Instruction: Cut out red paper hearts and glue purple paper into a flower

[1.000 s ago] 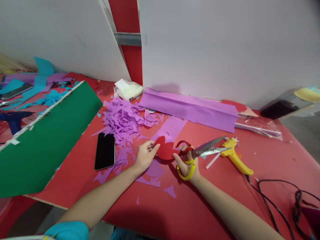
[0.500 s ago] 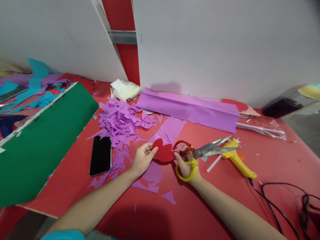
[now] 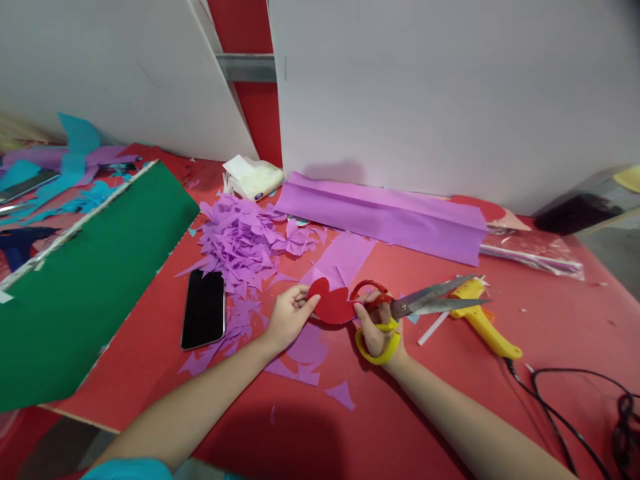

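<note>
My left hand (image 3: 289, 316) pinches the left edge of a red paper cut-out (image 3: 331, 305) just above the red table (image 3: 450, 373). My right hand (image 3: 376, 328) is closed through the red and yellow handles of a pair of scissors (image 3: 410, 307), and its fingers also touch the right side of the cut-out. The scissor blades point right, slightly parted, away from the cut-out. Purple paper scraps (image 3: 305, 350) lie under both hands.
A black phone (image 3: 203, 308) lies left of my left hand beside a heap of purple cuttings (image 3: 245, 237). A yellow glue gun (image 3: 483, 319) with a black cord (image 3: 560, 407) lies to the right. A folded purple sheet (image 3: 385, 215) and a green board (image 3: 85, 280) are also there.
The hands, cut-out and scissors have kept nearly the same pose. Only the camera has shifted slightly.
</note>
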`<state>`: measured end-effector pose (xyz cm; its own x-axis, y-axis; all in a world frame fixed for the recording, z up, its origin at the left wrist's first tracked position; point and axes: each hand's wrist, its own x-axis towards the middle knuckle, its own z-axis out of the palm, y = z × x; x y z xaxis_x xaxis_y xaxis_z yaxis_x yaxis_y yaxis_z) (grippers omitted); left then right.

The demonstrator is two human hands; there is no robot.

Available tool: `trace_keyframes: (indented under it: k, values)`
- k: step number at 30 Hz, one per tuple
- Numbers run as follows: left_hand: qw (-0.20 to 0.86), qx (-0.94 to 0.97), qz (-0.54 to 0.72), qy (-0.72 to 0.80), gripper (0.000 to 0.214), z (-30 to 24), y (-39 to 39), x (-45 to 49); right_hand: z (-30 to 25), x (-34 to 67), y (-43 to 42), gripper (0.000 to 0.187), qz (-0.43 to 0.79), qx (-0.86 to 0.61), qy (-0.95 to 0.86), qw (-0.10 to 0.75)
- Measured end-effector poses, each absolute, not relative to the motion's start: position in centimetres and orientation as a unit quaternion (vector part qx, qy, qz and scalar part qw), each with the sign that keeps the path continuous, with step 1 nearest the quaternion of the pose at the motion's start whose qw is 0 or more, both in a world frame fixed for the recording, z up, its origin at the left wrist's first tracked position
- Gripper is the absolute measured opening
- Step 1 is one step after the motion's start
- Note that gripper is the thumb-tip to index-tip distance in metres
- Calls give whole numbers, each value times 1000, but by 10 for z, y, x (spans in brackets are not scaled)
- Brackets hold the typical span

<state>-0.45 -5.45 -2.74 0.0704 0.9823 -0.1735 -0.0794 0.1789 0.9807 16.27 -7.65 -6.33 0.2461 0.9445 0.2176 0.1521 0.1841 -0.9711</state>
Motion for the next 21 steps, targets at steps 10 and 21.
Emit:
trace_keyframes:
  k: [10, 21]
  values:
    - [581, 457, 447, 503, 29, -29, -54, -5, -64, 164, -75, 16, 318, -560, -508, 572]
    - [660, 408, 435, 456, 35, -30, -54, -7, -48, 161, -74, 19, 485, -435, -433, 623]
